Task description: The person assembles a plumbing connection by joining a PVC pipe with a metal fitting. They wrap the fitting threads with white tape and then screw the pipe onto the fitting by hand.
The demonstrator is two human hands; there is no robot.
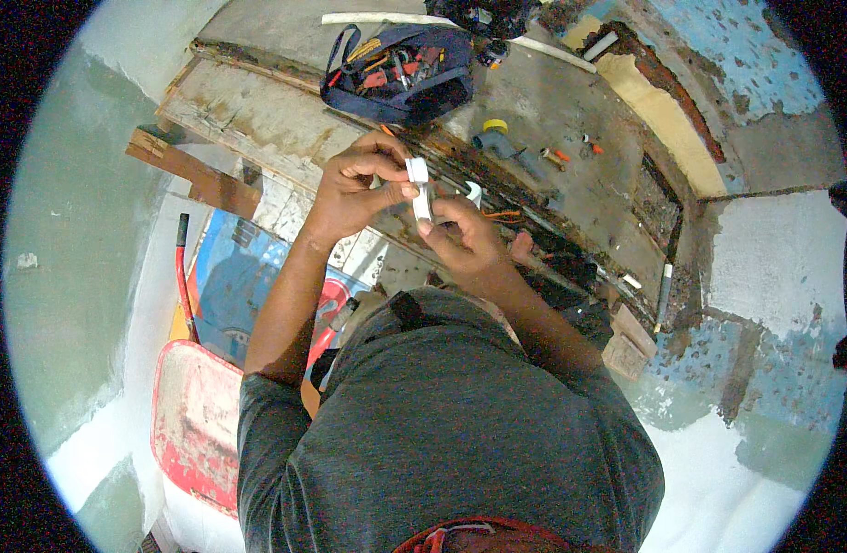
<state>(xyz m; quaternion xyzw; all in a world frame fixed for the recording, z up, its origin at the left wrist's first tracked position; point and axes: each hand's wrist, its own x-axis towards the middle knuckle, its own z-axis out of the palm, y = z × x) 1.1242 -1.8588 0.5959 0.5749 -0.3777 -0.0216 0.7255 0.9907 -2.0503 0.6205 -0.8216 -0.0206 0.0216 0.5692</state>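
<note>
My left hand is raised over the near edge of the work surface, its thumb and fingers pinched on a small white piece. Just below and to the right, my right hand grips the lower part of the same piece, a narrow curved white band. It resembles a roll of tape or a plastic ring, but its exact kind is unclear. Beyond my right fingers a white curved thing shows, partly hidden; I cannot tell whether it joins the held piece.
A navy tool bag full of hand tools stands ahead. To its right lie a grey pipe fitting with a yellow end and small orange-tipped pieces. A red chair and a red bar with a black grip are at left.
</note>
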